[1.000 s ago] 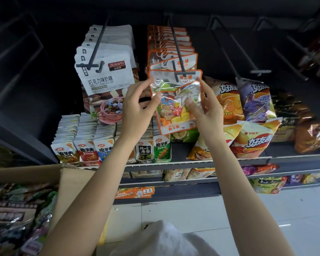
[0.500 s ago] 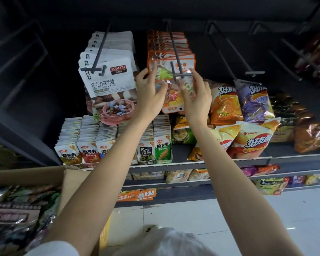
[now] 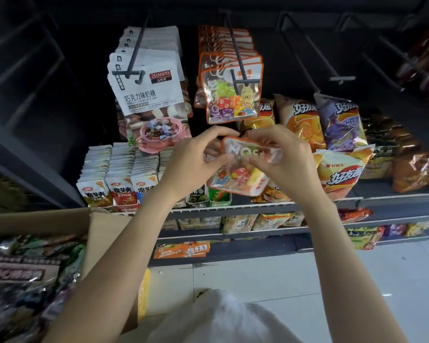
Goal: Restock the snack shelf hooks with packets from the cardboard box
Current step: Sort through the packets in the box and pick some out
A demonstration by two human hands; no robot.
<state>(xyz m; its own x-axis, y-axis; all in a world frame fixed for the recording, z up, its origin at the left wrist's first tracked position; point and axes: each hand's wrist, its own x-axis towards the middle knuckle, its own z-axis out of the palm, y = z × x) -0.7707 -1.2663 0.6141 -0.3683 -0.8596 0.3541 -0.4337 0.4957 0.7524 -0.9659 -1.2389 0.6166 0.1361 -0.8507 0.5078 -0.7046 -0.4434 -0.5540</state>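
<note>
Both my hands hold one orange-rimmed clear candy packet [image 3: 239, 175], tilted, in front of the shelf. My left hand [image 3: 193, 162] pinches its left top edge and my right hand [image 3: 289, 160] grips its right top edge. Just above hangs a row of the same candy packets [image 3: 232, 100] on the middle black hook [image 3: 238, 55]. The held packet is below the hook's tip and apart from it. The open cardboard box [image 3: 104, 231] with several mixed packets sits at the lower left.
White chocolate-candy packets [image 3: 150, 95] fill the left hook. Two bare hooks [image 3: 310, 63] stick out at the right. Chip bags [image 3: 342, 169] and small snack sachets [image 3: 119, 181] crowd the shelf below. White floor tiles lie underneath.
My hands have dropped from the tip of the middle hook to below it, and they now hold a candy packet at shelf level.
</note>
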